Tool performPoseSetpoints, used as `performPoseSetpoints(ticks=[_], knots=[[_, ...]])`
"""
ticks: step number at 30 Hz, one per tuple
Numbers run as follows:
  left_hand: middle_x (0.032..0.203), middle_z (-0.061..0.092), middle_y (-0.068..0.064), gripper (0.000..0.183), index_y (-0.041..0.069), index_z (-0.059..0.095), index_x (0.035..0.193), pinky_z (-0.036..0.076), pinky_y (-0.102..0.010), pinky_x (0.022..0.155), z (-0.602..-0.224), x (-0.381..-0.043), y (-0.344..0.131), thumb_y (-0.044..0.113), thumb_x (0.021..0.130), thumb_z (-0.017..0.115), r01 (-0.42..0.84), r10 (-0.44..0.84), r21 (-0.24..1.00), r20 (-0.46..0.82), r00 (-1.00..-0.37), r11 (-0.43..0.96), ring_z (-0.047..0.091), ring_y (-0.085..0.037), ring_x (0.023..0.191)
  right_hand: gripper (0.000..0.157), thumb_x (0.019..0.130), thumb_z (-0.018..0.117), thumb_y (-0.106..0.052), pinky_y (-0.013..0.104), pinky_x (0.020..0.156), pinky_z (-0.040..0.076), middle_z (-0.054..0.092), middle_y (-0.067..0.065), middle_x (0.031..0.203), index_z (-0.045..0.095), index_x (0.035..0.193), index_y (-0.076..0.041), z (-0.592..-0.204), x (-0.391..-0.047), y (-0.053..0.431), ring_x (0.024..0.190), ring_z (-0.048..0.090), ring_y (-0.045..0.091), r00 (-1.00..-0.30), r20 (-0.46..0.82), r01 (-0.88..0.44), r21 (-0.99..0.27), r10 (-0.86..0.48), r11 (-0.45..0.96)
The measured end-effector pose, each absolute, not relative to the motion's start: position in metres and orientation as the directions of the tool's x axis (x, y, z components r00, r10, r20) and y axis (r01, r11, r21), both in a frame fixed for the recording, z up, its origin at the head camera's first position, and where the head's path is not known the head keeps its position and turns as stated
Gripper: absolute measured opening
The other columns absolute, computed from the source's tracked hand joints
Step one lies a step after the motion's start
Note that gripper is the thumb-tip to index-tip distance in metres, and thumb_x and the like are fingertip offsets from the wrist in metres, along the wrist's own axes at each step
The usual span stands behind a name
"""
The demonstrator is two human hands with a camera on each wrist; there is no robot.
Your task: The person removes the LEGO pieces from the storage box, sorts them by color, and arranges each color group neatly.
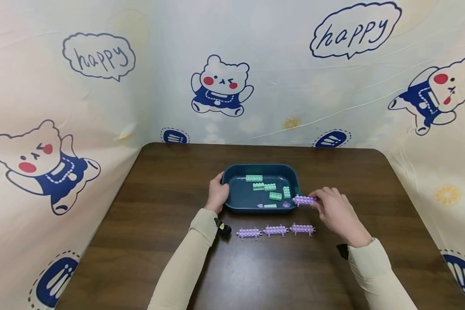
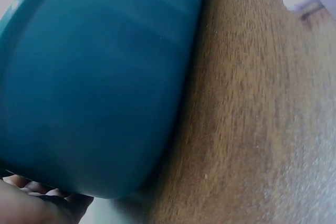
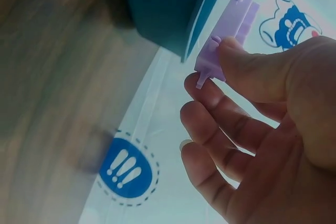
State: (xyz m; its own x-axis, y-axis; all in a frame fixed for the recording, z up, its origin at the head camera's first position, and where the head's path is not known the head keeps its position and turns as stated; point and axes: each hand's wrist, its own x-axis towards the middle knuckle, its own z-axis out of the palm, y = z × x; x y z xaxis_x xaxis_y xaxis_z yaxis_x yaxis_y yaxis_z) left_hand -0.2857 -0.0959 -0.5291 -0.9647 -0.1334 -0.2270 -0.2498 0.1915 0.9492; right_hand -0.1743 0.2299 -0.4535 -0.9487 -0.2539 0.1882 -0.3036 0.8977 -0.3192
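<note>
My right hand [image 1: 339,213] pinches a purple building brick [image 1: 304,199] between thumb and fingers, at the right rim of a dark teal tray [image 1: 232,209]. The right wrist view shows this brick [image 3: 226,35] with small clips along its side, the thumb pressed on it. At the tray's left end my left hand [image 1: 218,193] grips the rim and wall. Part of that hand [image 2: 31,205] shows at the tray's end in the left wrist view. On the table before the tray lie three similar purple bricks, the left one [image 1: 249,233], the middle one [image 1: 276,230] and the right one [image 1: 302,228], in a row.
Inside the tray lie several mint green bricks [image 1: 275,196], a small purple piece [image 1: 286,204] and a pale flat strip [image 1: 270,206]. The brown wooden table [image 1: 255,275] is bordered by a printed curtain [image 1: 279,94] at the back and sides.
</note>
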Motion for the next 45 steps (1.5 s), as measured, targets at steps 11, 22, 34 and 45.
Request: performPoseSetpoints(ticks=[11,22,34,45], knots=[[0.146,0.046,-0.009,0.054,0.01,0.045,0.145,0.036,-0.05,0.106,-0.53,-0.284,-0.098,-0.002,0.093,0.045,-0.245,-0.132,0.95,-0.222,-0.966,0.196,0.041,-0.028,0.133,0.018,0.084,0.072,-0.003,0.05,0.07,0.044,0.063,0.01,0.091,0.065,0.101,-0.004,-0.468,-0.155,0.257,0.084,0.054,0.032,-0.958,0.188,-0.268,-0.316,-0.217,0.91],[0.146,0.046,-0.009,0.053,0.009,0.045,0.145,0.035,-0.05,0.106,-0.53,-0.286,-0.097,-0.001,0.093,0.046,-0.236,-0.13,0.95,-0.212,-0.968,0.205,0.042,-0.027,0.133,0.015,0.084,0.069,-0.001,0.052,0.066,0.044,0.062,0.009,0.09,0.064,0.098,-0.003,-0.484,-0.144,0.274,0.084,0.057,0.035,-0.969,0.147,-0.235,-0.308,-0.198,0.922],[0.147,0.046,-0.008,0.054,0.009,0.044,0.146,0.035,-0.049,0.107,-0.527,-0.285,-0.097,-0.002,0.094,0.046,-0.253,-0.127,0.948,-0.232,-0.964,0.194,0.041,-0.027,0.134,0.014,0.083,0.069,-0.001,0.055,0.071,0.045,0.061,0.008,0.091,0.064,0.096,-0.004,-0.497,-0.137,0.279,0.086,0.058,0.033,-0.987,0.024,-0.159,-0.349,-0.161,0.924],[0.146,0.046,-0.009,0.054,0.009,0.045,0.145,0.035,-0.049,0.107,-0.529,-0.286,-0.097,-0.003,0.093,0.046,-0.25,-0.127,0.95,-0.229,-0.965,0.188,0.04,-0.027,0.135,0.012,0.082,0.069,-0.002,0.049,0.064,0.045,0.059,0.004,0.084,0.063,0.091,-0.006,-0.507,-0.136,0.282,0.076,0.056,0.024,-0.985,0.016,-0.165,-0.359,-0.171,0.918]])
